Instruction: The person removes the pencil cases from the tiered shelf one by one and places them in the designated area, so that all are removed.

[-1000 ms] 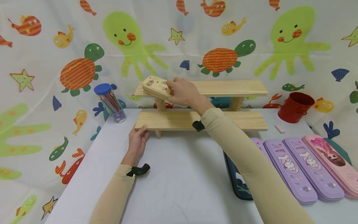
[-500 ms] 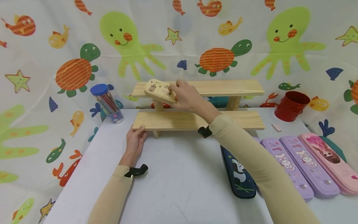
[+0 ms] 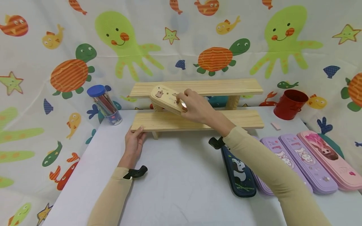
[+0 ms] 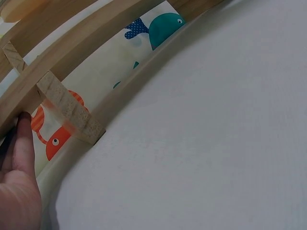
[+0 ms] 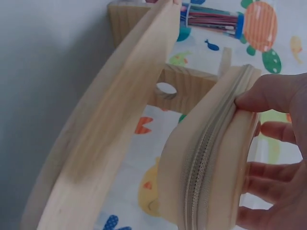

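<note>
My right hand (image 3: 196, 108) grips a cream zippered pencil case (image 3: 165, 98) with small bear pictures on its lid. The case is tilted and hangs before the upper board's front edge, above the lower board. In the right wrist view its zipper (image 5: 201, 158) faces the camera, thumb at one edge and fingers along the lid. A two-tier wooden shelf (image 3: 234, 118) stands on the white table. My left hand (image 3: 134, 143) holds the left end of its lower board, thumb on top and fingers below. In the left wrist view the left hand (image 4: 19, 177) reaches the board's underside.
A clear tub of coloured pencils with a blue lid (image 3: 104, 105) stands at the left. Right of the shelf are a red bucket (image 3: 290, 105) and a pink eraser-like block (image 3: 275, 126). A navy panda case (image 3: 238, 172), several purple cases (image 3: 308, 163) and a pink one (image 3: 331, 160) lie at the right.
The pencil case in my right hand has come down and forward from the upper board to above the lower one. My left hand keeps its hold; the whole view has shifted slightly.
</note>
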Action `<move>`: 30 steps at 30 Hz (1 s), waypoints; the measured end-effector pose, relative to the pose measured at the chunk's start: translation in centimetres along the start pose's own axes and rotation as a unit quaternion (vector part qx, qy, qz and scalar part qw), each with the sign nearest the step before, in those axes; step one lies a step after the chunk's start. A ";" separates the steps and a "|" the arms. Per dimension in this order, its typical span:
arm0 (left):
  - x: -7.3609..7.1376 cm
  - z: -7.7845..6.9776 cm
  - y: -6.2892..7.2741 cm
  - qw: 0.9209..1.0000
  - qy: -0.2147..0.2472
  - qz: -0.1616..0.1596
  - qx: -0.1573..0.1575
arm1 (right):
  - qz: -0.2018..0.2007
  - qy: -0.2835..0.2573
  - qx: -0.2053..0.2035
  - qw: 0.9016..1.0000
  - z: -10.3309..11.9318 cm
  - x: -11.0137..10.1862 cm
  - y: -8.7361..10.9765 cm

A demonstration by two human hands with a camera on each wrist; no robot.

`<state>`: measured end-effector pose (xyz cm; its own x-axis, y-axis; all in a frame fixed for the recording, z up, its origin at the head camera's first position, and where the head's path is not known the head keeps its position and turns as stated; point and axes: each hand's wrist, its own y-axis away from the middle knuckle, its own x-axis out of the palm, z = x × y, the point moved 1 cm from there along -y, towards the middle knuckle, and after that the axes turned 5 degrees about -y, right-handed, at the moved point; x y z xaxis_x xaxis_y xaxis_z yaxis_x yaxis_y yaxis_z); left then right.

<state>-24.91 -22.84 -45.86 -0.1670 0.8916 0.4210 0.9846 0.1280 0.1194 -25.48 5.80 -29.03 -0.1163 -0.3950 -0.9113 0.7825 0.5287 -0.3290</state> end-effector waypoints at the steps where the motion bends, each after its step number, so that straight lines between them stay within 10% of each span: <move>1: 0.0 0.0 0.0 1.000 0.000 -0.001 0.001 | 0.001 -0.002 0.003 1.000 -0.1 0.0 0.3; 30: 0.2 0.0 -0.1 1.000 0.026 0.009 0.000 | 0.048 -0.066 0.066 0.994 -1.7 1.5 9.8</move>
<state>-25.06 -22.67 -45.82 -0.1516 0.8696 0.4699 0.9875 0.1124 0.1106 -19.04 11.63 -33.98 0.0373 -0.4483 -0.8931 0.8604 0.4690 -0.1995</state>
